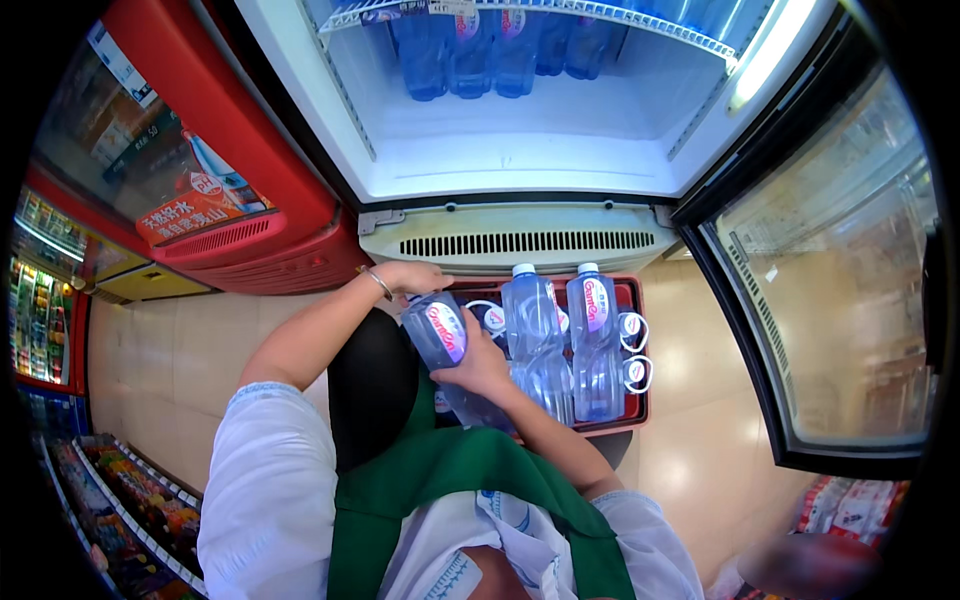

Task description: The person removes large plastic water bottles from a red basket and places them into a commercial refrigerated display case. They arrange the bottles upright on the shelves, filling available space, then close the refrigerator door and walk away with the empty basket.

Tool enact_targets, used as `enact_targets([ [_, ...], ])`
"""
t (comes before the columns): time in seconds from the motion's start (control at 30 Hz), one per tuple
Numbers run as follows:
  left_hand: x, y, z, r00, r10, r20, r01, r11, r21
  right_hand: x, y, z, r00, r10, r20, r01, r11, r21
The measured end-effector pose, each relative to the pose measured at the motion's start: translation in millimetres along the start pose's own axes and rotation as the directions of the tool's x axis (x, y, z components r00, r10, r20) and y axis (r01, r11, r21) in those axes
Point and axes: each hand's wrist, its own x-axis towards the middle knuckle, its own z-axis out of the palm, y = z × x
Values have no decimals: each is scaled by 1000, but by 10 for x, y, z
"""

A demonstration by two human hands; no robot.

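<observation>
A large clear-blue plastic water bottle [439, 334], tilted over the left part of a red crate [639, 300], is in my right hand [480, 364]. The fingers and thumb wrap around its labelled body. At the bottle's top end is my left hand [412, 279], wearing a bangle on the wrist; it hides the cap, and its grip is unclear. Two more such bottles, a middle one [536, 322] and a right one [596, 345], lie across the crate with white caps towards the fridge. Beneath and beside them, bottle caps with white carry loops [636, 373] show.
An upright fridge [517, 161] faces me, with several blue bottles [469, 60] at the back under a wire shelf [540, 9]. Its glass door [825, 300] stands wide on the right. A red fridge [300, 247] adjoins on the left. Stocked shelves [135, 510] are behind left, wrapped packs [847, 510] behind right.
</observation>
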Motion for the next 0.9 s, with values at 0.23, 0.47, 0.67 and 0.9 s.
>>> enact_targets([
  [0.23,-507,952,-605,707,561,-431,-707,555,-439,-120,-85,-769,929,-117,-352,269,866,422],
  [0.47,-190,1328,-568,114,735,-668,-756,501,422,506,-700,-1783,452,-64,-889,791,490,367],
  [0.67,776,1463,-552,274,678,-682,-666,646,374,1681,-396,-2262,125,-117,-985,654,757,-7],
  [0.9,1258,1498,-764,385,636,-668,-617,716,326,2446,-382,-2436,103,-304,-947,527,824,-207],
])
